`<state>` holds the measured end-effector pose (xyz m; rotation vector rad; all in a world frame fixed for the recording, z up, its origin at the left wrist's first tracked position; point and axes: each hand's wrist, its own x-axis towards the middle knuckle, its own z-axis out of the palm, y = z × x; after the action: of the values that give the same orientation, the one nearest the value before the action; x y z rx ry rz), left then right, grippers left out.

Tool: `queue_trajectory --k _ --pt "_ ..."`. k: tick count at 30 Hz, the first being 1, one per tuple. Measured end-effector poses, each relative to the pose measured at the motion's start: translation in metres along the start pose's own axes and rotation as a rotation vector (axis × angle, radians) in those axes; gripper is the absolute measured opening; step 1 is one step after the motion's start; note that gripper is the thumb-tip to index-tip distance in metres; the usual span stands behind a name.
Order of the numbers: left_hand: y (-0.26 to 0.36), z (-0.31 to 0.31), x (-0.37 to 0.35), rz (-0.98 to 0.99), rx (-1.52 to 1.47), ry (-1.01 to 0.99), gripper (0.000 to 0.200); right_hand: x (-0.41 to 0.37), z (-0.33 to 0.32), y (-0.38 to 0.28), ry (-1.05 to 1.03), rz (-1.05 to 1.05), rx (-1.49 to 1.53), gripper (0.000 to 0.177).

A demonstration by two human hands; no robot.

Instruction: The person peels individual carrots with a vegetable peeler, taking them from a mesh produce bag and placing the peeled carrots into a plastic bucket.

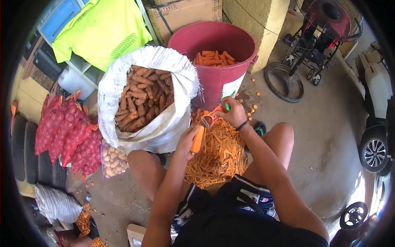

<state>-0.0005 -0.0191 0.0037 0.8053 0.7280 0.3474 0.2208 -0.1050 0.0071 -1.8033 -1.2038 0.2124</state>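
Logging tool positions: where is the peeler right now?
In the head view, near centre, the peeler is in the right hand, just above the carrot held by the left hand, over the pile of peelings in front of the red bucket.

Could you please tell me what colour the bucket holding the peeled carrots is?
The bucket is dark red; the head view shows it.

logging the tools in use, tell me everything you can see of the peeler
The peeler is a hand tool with an orange-red frame, plastic by its look, and a green bit at the handle. The right hand is closed around the handle. Its head points toward the left hand and meets the top of the carrot held there, above the pile of peelings.
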Motion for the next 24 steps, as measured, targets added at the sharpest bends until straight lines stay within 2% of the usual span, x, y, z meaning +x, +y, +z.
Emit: queue_trajectory --k 2,3,6,8,10,12,13,15,16,17,20,21,24 --pt "-0.003 -0.006 0.011 0.013 -0.057 -0.023 0.028 0.001 0.0 0.002 0.003 0.094 0.078 0.053" --pt "0.0 -0.003 0.011 0.01 -0.028 -0.001 0.027 -0.009 0.007 -0.005 0.003 -0.081 0.019 0.052" --pt "0.004 0.002 0.008 0.016 0.028 0.027 0.029 -0.024 0.011 -0.039 -0.142 -0.368 0.031 0.052" --pt "-0.004 -0.006 0.004 0.019 0.043 -0.009 0.035 -0.018 0.013 -0.011 -0.06 -0.226 -0.057 0.053" --pt "-0.004 -0.002 0.004 0.027 0.099 0.043 0.032 0.003 0.002 0.004 0.051 -0.082 -0.092 0.053" --pt "-0.002 0.001 0.003 0.005 0.061 0.089 0.028 0.003 -0.003 0.001 0.04 0.04 -0.008 0.052" --pt "-0.001 -0.003 0.006 -0.011 0.0 0.012 0.028 0.002 -0.006 -0.003 0.035 0.098 0.033 0.052" --pt "-0.002 -0.013 0.013 -0.044 -0.131 -0.141 0.029 -0.015 0.005 -0.023 -0.061 -0.2 0.086 0.053" --pt "0.0 -0.006 0.012 -0.024 -0.124 -0.137 0.029 -0.023 0.01 -0.031 -0.113 -0.346 0.115 0.053" --pt "-0.001 -0.001 0.011 -0.006 -0.116 -0.128 0.03 -0.026 0.01 -0.036 -0.117 -0.388 0.07 0.053" --pt "-0.002 -0.003 0.0 -0.034 -0.058 -0.047 0.03 -0.004 0.004 0.0 0.031 -0.16 -0.049 0.052" --pt "-0.001 -0.003 0.0 -0.047 -0.032 -0.025 0.03 0.002 -0.008 -0.002 0.068 -0.006 -0.081 0.05" --pt "-0.012 -0.03 0.024 -0.04 -0.152 -0.22 0.032 -0.006 0.0 -0.005 0.044 -0.109 0.011 0.051"
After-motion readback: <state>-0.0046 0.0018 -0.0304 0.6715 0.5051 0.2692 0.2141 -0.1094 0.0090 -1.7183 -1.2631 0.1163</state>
